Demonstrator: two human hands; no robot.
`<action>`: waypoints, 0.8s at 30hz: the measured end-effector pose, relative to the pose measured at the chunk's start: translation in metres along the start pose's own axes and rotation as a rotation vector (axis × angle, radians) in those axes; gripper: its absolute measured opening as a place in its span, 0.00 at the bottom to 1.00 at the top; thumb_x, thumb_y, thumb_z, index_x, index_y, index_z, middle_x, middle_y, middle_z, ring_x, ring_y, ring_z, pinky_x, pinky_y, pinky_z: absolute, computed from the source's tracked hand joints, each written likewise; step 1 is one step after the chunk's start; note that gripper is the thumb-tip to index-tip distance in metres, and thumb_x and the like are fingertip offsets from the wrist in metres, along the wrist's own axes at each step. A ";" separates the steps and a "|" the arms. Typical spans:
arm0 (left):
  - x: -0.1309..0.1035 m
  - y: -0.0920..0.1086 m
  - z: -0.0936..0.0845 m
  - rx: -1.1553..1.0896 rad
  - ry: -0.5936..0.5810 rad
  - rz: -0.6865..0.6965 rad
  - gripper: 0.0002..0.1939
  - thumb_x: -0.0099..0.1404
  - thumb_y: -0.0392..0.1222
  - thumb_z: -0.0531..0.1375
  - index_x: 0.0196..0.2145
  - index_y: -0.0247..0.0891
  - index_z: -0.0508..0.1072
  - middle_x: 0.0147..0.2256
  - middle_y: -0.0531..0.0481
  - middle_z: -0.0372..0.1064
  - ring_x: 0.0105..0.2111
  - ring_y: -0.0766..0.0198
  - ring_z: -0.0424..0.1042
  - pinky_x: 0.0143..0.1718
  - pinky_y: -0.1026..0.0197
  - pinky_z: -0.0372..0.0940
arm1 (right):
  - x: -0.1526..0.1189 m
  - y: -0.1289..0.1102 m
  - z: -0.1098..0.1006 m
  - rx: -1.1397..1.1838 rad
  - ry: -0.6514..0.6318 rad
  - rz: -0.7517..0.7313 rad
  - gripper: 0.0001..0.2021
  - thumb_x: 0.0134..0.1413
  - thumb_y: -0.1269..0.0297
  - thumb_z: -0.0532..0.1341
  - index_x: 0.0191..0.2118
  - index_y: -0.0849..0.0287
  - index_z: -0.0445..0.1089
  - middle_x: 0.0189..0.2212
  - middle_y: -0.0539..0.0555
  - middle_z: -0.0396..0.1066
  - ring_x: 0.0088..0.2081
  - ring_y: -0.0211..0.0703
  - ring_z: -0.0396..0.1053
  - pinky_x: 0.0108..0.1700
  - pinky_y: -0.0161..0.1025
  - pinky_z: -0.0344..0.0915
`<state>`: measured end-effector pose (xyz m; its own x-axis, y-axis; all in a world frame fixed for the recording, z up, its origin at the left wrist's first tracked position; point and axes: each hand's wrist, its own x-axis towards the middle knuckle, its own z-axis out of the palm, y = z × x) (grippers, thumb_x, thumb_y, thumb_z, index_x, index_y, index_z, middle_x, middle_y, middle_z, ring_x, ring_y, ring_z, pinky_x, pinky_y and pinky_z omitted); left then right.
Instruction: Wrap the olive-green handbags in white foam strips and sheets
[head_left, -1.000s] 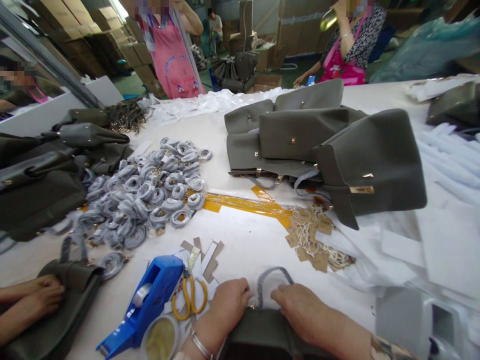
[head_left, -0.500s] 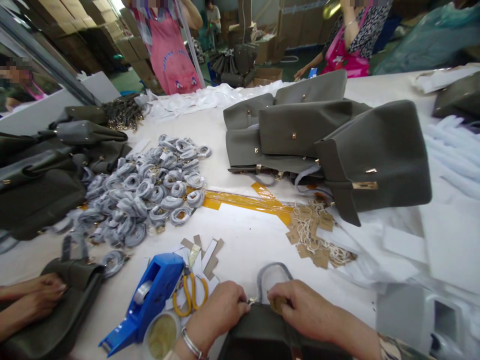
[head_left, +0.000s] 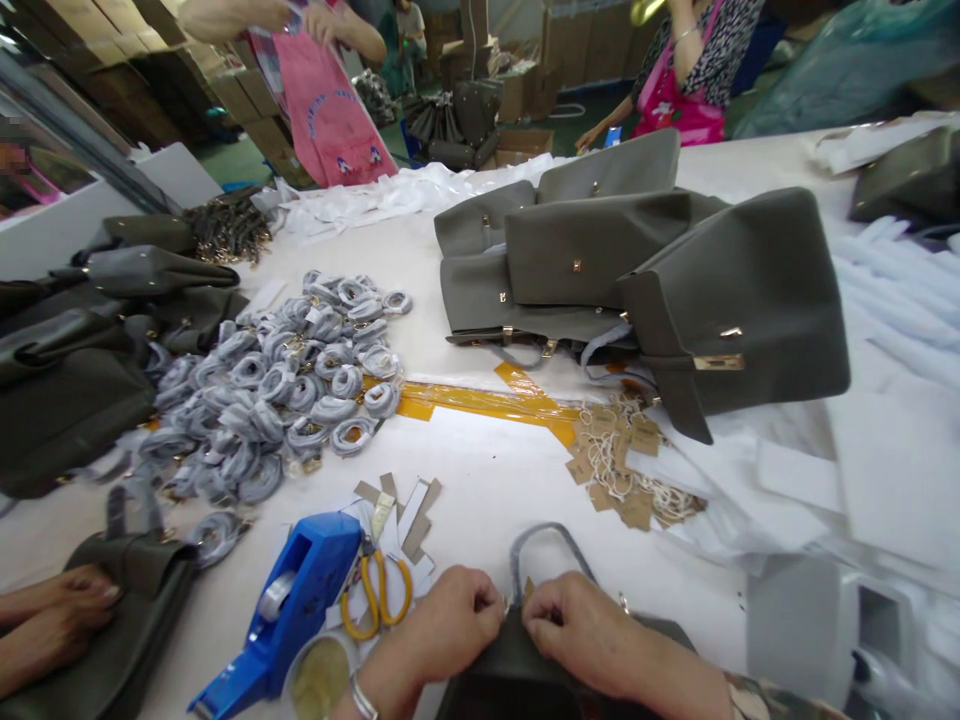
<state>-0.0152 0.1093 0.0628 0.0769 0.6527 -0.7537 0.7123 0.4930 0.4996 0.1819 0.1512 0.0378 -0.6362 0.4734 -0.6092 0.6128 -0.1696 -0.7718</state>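
Note:
A dark olive handbag (head_left: pixel 525 665) stands below my hands at the bottom edge, its wrapped grey handle (head_left: pixel 551 528) arching up behind them. My left hand (head_left: pixel 463 612) is closed in a pinch near the left metal ring at the handle's base; what its fingers hold is hidden. My right hand (head_left: pixel 574 630) is closed just to the right, its fingers near the bag's top edge. A corner of a brown hang tag (head_left: pixel 529 588) shows above its fingers. The right handle ring (head_left: pixel 623 602) shows beyond my right hand.
Left of my hands are yellow-handled snips (head_left: pixel 377 595), a blue tape dispenser (head_left: pixel 289 610) and a round tub (head_left: pixel 321 675). Ahead lie hang tags (head_left: pixel 619 450), coiled straps (head_left: pixel 277 385) and olive bags (head_left: pixel 592 255). A co-worker's hands (head_left: pixel 67 605) rest on another bag at left.
My right hand has moved left, closer to my left hand. The brown tag, plain in my right fingers before, is now mostly hidden. The view has shifted slightly.

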 end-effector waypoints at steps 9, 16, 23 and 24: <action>-0.001 0.008 0.029 -0.309 0.090 -0.176 0.11 0.60 0.43 0.59 0.28 0.35 0.78 0.23 0.56 0.67 0.26 0.67 0.62 0.27 0.64 0.53 | 0.010 0.003 0.007 0.181 -0.039 0.211 0.14 0.54 0.69 0.56 0.21 0.60 0.73 0.15 0.48 0.68 0.15 0.32 0.57 0.20 0.31 0.51; 0.001 0.009 0.048 -0.349 0.130 -0.188 0.09 0.60 0.40 0.59 0.28 0.35 0.78 0.22 0.54 0.68 0.24 0.66 0.63 0.26 0.63 0.53 | 0.014 0.013 0.013 0.322 0.005 0.280 0.11 0.47 0.74 0.56 0.25 0.61 0.76 0.17 0.47 0.70 0.14 0.30 0.55 0.17 0.29 0.47; 0.000 0.017 0.055 -0.349 0.198 -0.227 0.07 0.60 0.35 0.59 0.25 0.35 0.74 0.21 0.54 0.66 0.25 0.65 0.64 0.26 0.62 0.52 | 0.015 0.019 0.019 0.295 0.057 0.270 0.11 0.44 0.74 0.56 0.27 0.61 0.77 0.16 0.46 0.70 0.14 0.30 0.55 0.18 0.29 0.48; 0.000 0.015 0.056 -0.363 0.205 -0.228 0.07 0.60 0.35 0.59 0.25 0.35 0.74 0.21 0.54 0.66 0.25 0.65 0.63 0.26 0.62 0.53 | 0.015 0.020 0.019 0.285 0.062 0.264 0.11 0.44 0.74 0.56 0.27 0.60 0.77 0.16 0.47 0.70 0.14 0.31 0.56 0.18 0.29 0.49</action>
<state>0.0345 0.0847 0.0467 -0.2185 0.5862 -0.7801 0.4021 0.7825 0.4754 0.1757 0.1380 0.0102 -0.4392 0.4317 -0.7878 0.5908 -0.5219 -0.6153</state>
